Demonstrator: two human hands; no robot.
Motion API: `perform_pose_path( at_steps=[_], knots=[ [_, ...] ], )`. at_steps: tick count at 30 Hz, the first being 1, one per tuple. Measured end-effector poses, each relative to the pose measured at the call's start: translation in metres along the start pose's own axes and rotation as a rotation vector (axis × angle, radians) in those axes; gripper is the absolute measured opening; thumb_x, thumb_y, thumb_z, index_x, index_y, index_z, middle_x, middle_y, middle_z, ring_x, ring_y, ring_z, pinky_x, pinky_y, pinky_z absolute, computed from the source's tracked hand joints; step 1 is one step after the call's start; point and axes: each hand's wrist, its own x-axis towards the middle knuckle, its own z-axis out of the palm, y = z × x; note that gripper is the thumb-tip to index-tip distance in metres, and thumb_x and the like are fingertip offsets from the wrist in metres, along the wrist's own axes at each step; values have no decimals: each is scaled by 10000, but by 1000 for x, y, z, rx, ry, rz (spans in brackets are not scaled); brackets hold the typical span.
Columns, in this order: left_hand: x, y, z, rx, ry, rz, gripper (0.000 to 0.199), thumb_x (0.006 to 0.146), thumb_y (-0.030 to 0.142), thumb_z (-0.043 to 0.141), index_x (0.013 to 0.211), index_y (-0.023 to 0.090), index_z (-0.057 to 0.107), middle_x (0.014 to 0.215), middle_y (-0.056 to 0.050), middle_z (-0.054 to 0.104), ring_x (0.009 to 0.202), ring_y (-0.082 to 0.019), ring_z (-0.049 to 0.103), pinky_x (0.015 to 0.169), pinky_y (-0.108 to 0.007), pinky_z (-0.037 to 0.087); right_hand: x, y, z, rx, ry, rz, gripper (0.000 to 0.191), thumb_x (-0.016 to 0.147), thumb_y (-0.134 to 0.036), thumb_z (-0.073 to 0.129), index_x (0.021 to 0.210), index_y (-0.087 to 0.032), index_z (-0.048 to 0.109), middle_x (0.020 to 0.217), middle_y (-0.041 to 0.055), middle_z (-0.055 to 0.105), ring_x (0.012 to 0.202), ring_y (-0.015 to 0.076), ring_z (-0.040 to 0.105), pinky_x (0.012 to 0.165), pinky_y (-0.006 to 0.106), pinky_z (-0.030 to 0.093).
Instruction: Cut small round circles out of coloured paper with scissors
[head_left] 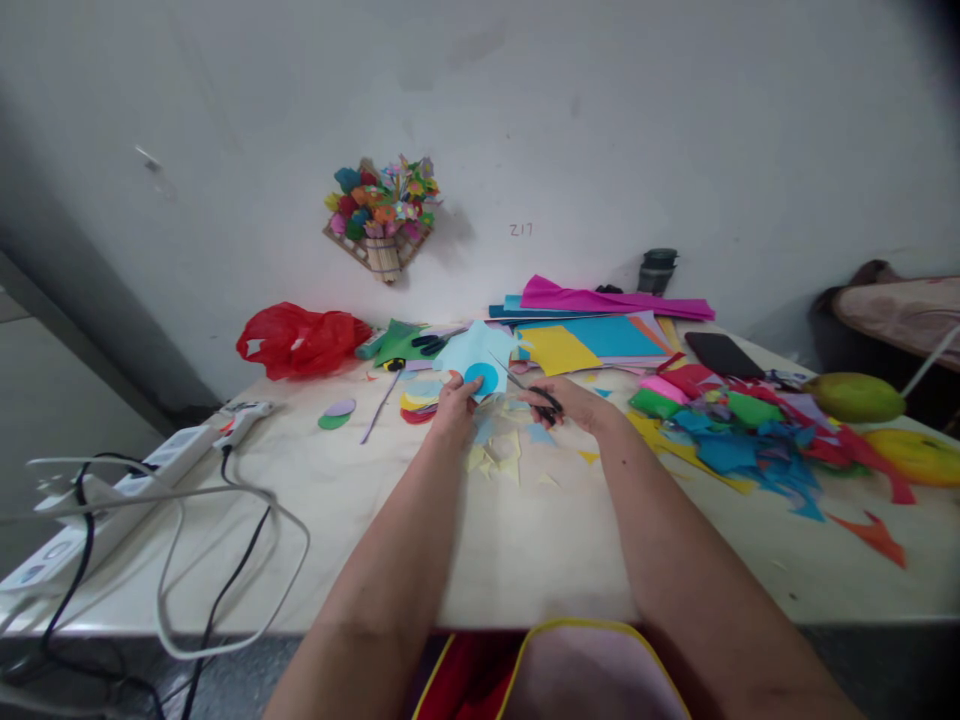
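My left hand [454, 402] is closed on a pale blue sheet of paper [474, 347], with a darker blue paper circle [484, 378] pressed against its face. In my right hand [568, 402] is a pair of scissors [541, 396], the fingers in its black handles. The blades point up and left at the sheet's right edge; whether they touch it I cannot tell. Beside my left hand lie several stacked paper discs [417, 408] in yellow and red. Pale yellow paper scraps [495, 462] are scattered on the table below the hands.
Power strips [120, 505] with loose cables lie at the left, near a red plastic bag [304, 340]. Coloured sheets [600, 340] are stacked at the back. Paper offcuts [739, 440] and a green mango-like fruit [857, 397] are at the right. Another black-handled scissors [430, 344] lies behind.
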Motion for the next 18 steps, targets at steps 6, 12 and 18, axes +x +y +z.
perform_pose_path(
  at_steps=[6, 12, 18],
  knots=[
    [1, 1, 1, -12, 19, 74, 507, 610, 106, 875, 667, 206, 382, 674, 55, 590, 634, -101, 613, 766, -329, 601, 2, -1, 4, 21, 15, 19, 294, 918, -319, 682, 704, -170, 544, 550, -4, 626, 423, 77, 543, 372, 183, 297],
    [3, -2, 4, -114, 123, 128, 469, 678, 59, 814, 652, 209, 371, 603, 74, 532, 535, -72, 540, 839, -357, 606, 5, -4, 18, 22, 6, 66, 295, 938, -344, 667, 728, -171, 554, 596, 21, 677, 437, 101, 605, 345, 174, 330],
    [4, -4, 7, -128, 203, 150, 407, 740, 39, 750, 654, 217, 394, 585, 69, 544, 507, -82, 528, 811, -334, 595, 5, -8, 30, 33, 56, 94, 276, 913, -350, 705, 753, -166, 577, 577, 16, 666, 415, 102, 590, 332, 174, 340]
  ],
)
